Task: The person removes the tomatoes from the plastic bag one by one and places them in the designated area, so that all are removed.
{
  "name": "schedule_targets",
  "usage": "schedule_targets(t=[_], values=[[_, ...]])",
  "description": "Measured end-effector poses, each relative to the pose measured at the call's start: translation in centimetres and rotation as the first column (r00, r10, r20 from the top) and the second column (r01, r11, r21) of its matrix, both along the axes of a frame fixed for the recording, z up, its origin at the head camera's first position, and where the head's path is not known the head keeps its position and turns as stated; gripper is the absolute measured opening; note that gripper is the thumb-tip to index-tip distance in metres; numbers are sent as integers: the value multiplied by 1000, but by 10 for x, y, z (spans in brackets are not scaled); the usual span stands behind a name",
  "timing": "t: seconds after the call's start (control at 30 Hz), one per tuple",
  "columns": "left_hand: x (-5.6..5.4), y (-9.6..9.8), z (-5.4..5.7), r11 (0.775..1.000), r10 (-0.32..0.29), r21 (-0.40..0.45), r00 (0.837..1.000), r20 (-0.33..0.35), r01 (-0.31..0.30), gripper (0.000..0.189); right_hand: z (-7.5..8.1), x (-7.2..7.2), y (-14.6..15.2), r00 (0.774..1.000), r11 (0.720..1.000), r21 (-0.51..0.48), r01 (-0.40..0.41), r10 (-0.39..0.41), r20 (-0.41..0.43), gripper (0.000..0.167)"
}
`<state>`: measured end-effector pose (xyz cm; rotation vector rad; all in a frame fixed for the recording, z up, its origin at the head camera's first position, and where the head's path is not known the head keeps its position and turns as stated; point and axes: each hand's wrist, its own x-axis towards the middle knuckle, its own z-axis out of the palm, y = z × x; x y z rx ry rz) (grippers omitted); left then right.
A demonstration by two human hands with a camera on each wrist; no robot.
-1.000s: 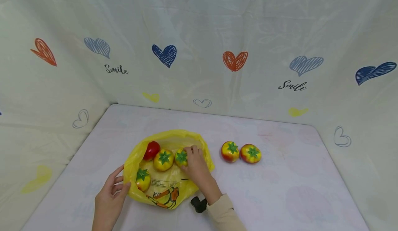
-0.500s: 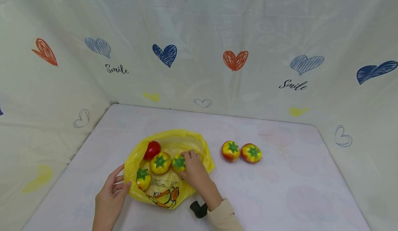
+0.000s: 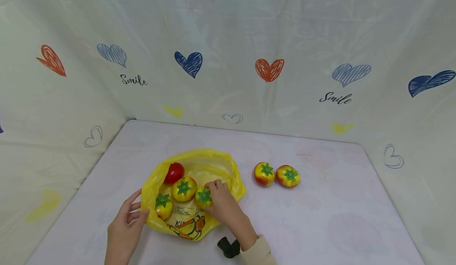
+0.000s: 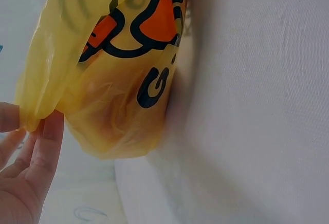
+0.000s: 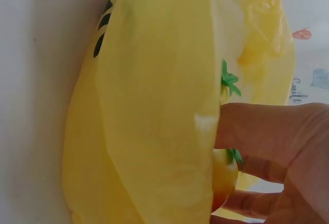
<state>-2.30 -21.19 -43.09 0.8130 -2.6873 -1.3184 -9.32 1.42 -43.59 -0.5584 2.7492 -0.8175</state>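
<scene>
A yellow plastic bag [image 3: 158, 221] lies with its mouth spread wide in the head view. My left hand [image 3: 124, 225] pinches its left rim between thumb and fingers; the left wrist view shows the pinched film of the bag [image 4: 46, 80]. Inside the bag, my right hand [image 3: 224, 205] grips a yellow persimmon [image 3: 203, 197] with a green star-shaped calyx. The bag wall partly hides this persimmon [image 5: 223, 180] in the right wrist view. Two more persimmons, a middle one [image 3: 183, 189] and a left one [image 3: 164, 207], and a round red fruit [image 3: 174, 173] also lie in the bag.
Two red-and-yellow persimmons [image 3: 264, 174] sit side by side on the white table [image 3: 320, 217], right of the bag. A black piece [image 3: 228, 247] shows beside the right wrist. A light curtain [image 3: 228, 39] printed with hearts hangs around the table.
My right hand has drawn its persimmon a little toward me and to the left within the bag. The middle persimmon has shifted slightly left and nearer. My left hand stays at the rim.
</scene>
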Motion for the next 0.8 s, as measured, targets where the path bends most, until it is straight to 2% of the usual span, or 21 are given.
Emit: schedule_targets(t=[0.13, 0.2, 0.33, 0.37, 0.6, 0.8], values=[[0, -3, -4, 1000, 3, -3, 1000, -2, -3, 61, 3, 4, 0, 1000, 1000, 3, -10, 10, 14, 49], [0, -6, -6, 1000, -21, 17, 1000, -4, 21, 61, 4, 5, 1, 1000, 1000, 2, -14, 14, 17, 49], [1, -9, -9, 1000, -29, -4, 999, -14, 29, 61, 4, 7, 1, 1000, 1000, 8, -7, 7, 26, 49], [1, -9, -8, 999, -31, 14, 999, -13, 32, 61, 4, 7, 1, 1000, 1000, 11, -4, 4, 24, 50], [0, -10, -10, 1000, -6, 16, 1000, 10, 5, 62, 4, 9, 1, 1000, 1000, 12, 6, -6, 27, 50], [0, -11, -14, 1000, 6, 12, 1000, -6, -6, 62, 5, 10, 2, 999, 1000, 17, 16, -16, 29, 50]])
